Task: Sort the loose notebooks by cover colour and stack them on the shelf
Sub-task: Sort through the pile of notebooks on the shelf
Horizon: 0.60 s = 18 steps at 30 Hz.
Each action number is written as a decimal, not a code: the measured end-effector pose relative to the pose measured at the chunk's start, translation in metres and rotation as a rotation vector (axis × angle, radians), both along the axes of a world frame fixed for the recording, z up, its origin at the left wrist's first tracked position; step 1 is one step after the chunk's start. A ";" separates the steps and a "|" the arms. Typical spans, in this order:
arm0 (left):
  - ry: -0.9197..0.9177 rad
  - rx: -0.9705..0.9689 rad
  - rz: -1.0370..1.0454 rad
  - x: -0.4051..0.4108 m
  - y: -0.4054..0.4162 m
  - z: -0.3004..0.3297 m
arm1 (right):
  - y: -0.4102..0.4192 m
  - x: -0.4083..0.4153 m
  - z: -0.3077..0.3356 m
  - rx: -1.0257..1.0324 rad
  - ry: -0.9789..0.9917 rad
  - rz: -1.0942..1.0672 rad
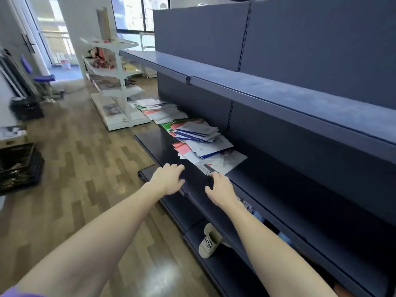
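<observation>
A loose heap of notebooks (201, 144) with white, blue-edged, pink and green covers lies on the dark middle shelf (278, 189). A second spread of notebooks (160, 111) lies farther along the same shelf. My left hand (169, 179) reaches out over the shelf's front edge with its fingers relaxed and holds nothing. My right hand (220, 189) is stretched toward the near corner of the heap, its fingertips close to the nearest white notebook (216, 166). Whether they touch it I cannot tell.
An upper grey shelf (257, 84) overhangs the heap. A slippered foot (209, 241) stands on the bottom shelf. A white display rack (115, 82) stands beyond on the wooden floor (85, 168). Black crates (19, 166) sit at the left.
</observation>
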<state>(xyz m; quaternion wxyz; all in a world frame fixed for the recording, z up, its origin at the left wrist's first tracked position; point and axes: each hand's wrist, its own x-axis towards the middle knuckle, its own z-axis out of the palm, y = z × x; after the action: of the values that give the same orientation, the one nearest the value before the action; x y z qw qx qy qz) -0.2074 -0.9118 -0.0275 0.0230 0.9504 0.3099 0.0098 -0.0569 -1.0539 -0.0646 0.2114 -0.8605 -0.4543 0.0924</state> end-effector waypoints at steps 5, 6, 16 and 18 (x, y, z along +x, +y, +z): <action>-0.081 0.022 -0.096 0.035 0.084 0.000 | 0.076 0.018 0.010 0.023 -0.029 -0.070; -0.093 0.023 -0.114 0.044 0.102 0.000 | 0.092 0.021 0.012 0.036 -0.030 -0.097; -0.128 -0.087 -0.368 0.118 0.261 0.003 | 0.221 0.043 0.031 0.067 -0.056 -0.379; -0.079 -0.093 -0.420 0.130 0.279 0.001 | 0.235 0.043 0.028 0.075 -0.044 -0.421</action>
<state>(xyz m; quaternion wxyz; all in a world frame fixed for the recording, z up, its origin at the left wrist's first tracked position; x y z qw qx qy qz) -0.0779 -0.6331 -0.0266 0.0805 0.9909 0.1041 0.0276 -0.0137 -0.8192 -0.0367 0.2477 -0.9298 -0.2721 0.0104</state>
